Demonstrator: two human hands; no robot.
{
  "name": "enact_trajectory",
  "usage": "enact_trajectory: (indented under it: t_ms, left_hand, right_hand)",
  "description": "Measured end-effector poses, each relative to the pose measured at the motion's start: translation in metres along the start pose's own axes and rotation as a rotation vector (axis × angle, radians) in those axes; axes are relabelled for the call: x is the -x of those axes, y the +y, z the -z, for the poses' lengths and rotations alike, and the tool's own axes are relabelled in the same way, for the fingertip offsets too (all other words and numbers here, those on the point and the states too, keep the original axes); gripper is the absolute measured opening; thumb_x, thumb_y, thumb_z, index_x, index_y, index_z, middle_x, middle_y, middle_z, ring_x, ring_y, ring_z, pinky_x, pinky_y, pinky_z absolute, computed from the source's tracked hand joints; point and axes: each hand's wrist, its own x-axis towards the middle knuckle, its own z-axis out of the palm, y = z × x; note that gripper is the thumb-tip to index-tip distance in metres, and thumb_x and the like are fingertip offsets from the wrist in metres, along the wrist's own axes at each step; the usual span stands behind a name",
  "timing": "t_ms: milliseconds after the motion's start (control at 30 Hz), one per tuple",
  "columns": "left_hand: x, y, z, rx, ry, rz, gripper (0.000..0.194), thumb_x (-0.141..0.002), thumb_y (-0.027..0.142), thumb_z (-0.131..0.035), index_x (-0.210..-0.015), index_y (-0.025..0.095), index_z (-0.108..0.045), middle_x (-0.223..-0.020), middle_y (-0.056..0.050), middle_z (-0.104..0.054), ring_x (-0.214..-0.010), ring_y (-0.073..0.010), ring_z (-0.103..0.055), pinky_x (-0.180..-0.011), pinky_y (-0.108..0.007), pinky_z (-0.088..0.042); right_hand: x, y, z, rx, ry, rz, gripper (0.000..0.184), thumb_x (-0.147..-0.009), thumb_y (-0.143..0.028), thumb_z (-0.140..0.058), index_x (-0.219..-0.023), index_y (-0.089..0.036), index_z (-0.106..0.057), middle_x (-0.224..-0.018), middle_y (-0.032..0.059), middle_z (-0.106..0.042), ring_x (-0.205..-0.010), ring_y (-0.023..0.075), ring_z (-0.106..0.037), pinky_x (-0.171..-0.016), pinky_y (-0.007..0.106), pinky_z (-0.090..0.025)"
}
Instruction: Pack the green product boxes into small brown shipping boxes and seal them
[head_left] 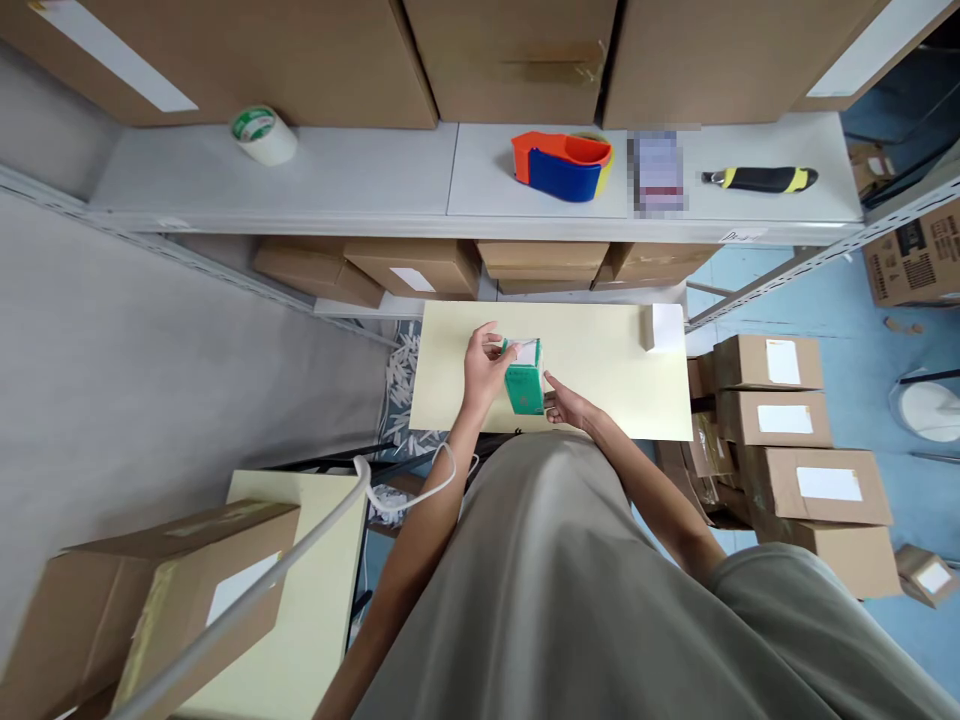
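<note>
Holding the green box point(524, 388) with the left hand point(486, 365), thumb pressed on its pale top end and fingers curled at its left side. Reaching to its right side with the right hand point(566, 402), thumb apart from loosely bent fingers; hard to tell whether gripping there. Placed over the bench point(600, 375), left of its middle and towards its near edge. Near the bench's far right corner, a white box point(666, 328). Beyond the far edge, on the shelf point(360, 165), from left to right: a tape roll point(264, 137), an orange and blue holder point(562, 168), a black and yellow cutter point(761, 179).
</note>
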Motion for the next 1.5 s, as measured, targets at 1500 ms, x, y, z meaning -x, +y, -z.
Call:
enact_trajectory:
  t_ms: [1500]
  left_hand:
    - [0.076,-0.032,0.019,-0.595,0.037,-0.116,0.072,-0.084,0.007,-0.081,-0.15,0.025,-0.06,-0.149,-0.017,-0.056,-0.139,-0.038,-0.065,-0.115,-0.047,-0.056]
  right_hand:
    - [-0.04,-0.089,0.004,-0.204,0.154,0.657,0.03,-0.087,-0.053,-0.064,-0.11,-0.032,-0.061,-0.105,-0.0016,-0.068,-0.092,0.0177,-0.063,-0.078,0.024,-0.055]
